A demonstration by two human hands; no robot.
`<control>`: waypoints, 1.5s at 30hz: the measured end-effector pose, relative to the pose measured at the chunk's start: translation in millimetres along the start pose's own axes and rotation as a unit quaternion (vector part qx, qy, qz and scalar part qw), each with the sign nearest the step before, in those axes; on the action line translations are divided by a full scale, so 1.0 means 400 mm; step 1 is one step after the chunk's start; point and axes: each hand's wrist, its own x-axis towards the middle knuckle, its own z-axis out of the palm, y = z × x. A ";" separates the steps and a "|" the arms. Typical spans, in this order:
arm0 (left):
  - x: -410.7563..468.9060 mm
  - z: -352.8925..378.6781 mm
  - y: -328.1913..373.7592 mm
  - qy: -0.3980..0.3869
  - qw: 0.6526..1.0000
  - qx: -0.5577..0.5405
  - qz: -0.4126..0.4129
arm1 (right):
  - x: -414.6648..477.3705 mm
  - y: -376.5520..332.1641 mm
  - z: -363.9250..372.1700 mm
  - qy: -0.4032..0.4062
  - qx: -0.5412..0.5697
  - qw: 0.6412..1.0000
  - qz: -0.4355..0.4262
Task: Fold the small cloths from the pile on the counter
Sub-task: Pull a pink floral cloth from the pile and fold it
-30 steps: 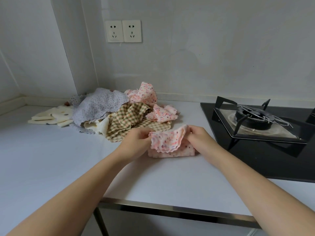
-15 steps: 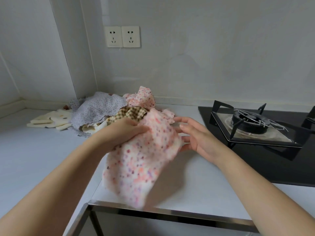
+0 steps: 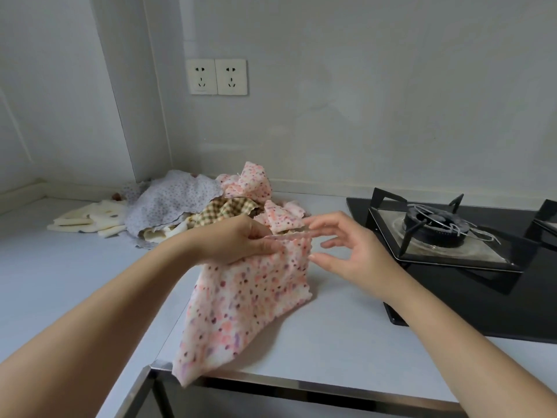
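The left hand [image 3: 238, 239] pinches the spotted cloth [image 3: 250, 300] by its top edge. At its three o'clock, the right hand [image 3: 352, 251] hovers spread and loose, gripping nothing.

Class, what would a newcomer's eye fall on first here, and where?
A white cloth dotted pink and purple hangs at centre, pinched at its top edge by the left hand, the open right hand beside it. Behind lies a heap of patterned cloths; a black gas burner sits at right.

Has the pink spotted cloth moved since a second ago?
Yes: the pink spotted cloth has dropped open towards the counter's metal front edge.
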 end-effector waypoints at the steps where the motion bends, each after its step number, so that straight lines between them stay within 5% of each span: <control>1: -0.002 0.001 0.004 -0.004 1.000 0.006 -0.001 | -0.002 -0.008 -0.001 -0.011 -0.047 0.998 -0.031; 8: -0.013 -0.003 0.035 -0.040 0.999 0.033 -0.007 | 0.036 -0.020 0.004 -0.078 -0.181 0.979 -0.057; 17: -0.013 -0.008 0.052 -0.055 0.987 0.149 0.000 | 0.064 -0.056 -0.014 -0.140 -0.198 0.970 -0.007; 22: -0.031 0.011 0.064 0.019 0.974 0.224 0.024 | 0.060 -0.072 -0.033 -0.163 -0.206 0.965 0.009; 28: -0.049 0.054 0.032 0.117 0.933 0.291 0.176 | 0.052 -0.072 -0.047 -0.162 -0.205 0.963 0.066; 45: -0.043 0.091 0.023 0.164 0.937 0.246 0.185 | 0.032 -0.053 -0.045 -0.158 -0.220 0.960 0.072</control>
